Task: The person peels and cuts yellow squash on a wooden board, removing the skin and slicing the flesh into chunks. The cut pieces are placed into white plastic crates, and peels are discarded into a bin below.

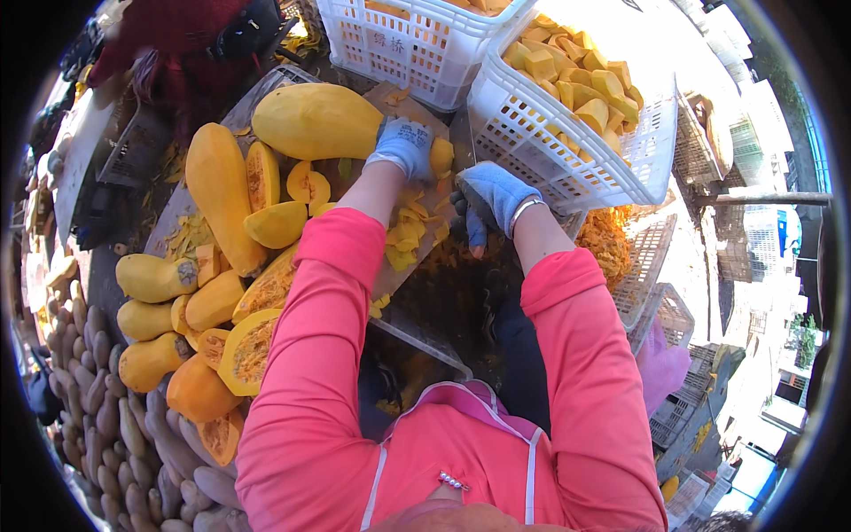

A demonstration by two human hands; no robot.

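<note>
My left hand (403, 149), in a blue-and-white work glove, is wrapped round the narrow end of a large peeled yellow squash (312, 120). The squash lies on its side across the work board (390, 275); its tip shows past my fingers. To the right of that tip is my right hand (496, 199), gloved as well, with dark-coated fingers curled down. What the right hand holds, if anything, is hidden. Yellow peelings (406, 235) are scattered on the board below my left hand. Left of them sit a cut squash piece (308, 186) and a whole peeled squash (222, 191).
A white crate (558, 146) of squash chunks stands just beyond my right hand, beside another crate (390, 44). Halved squashes (257, 350) crowd the left side. Unpeeled squashes (115, 426) are heaped lower left. Orange pulp (605, 248) lies right of my wrist. Another person's dark red clothing (168, 44) shows upper left.
</note>
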